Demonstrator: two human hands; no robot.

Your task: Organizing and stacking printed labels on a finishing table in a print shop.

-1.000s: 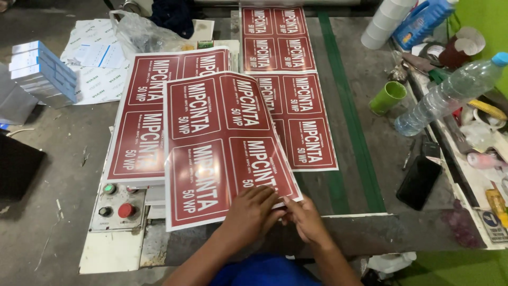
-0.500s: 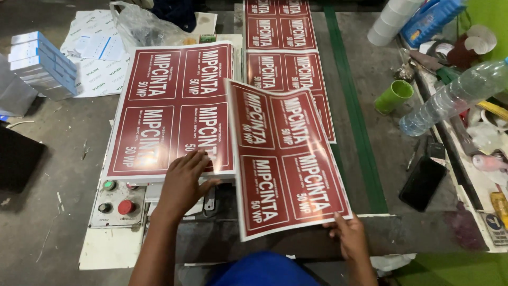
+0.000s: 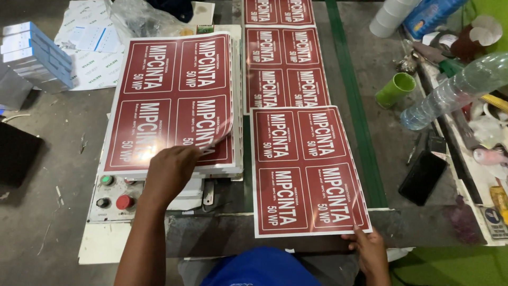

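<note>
Dark red glossy label sheets everywhere, w/ white print, four labels per sheet. Landmark is the stack of sheets (image 3: 174,100) sitting on a small machine w/ a control panel (image 3: 114,193) (green, black and red buttons) just below the stack's near edge.

Left hand (image 3: 169,172) rests on the stack's near-right corner, fingers bent and mostly closed, peeling up the corner of the top sheet (image 3: 219,135), which curls away from the pile there. Looks like a light fingertip pinch, not a full grab. Right hand (image 3: 368,246) is well to the right of the stack and nearer the person, fingertips pressing the near-right corner of a loose sheet (image 3: 307,169) lying flat on the table; can't tell if the thumb is under it.

Beyond that loose sheet, right of the stack, more sheets (image 3: 286,69) lie in a row. Far right of the stack: green cup (image 3: 396,89), plastic bottle (image 3: 455,90), black phone (image 3: 423,177).

What could go wrong imo: glossy sheets cling, so that corner lift could bring up two at once, or crease it if bent harder. Loose sheet overhangs the table edge a bit, so it could slide off once the hand lets go.
</note>
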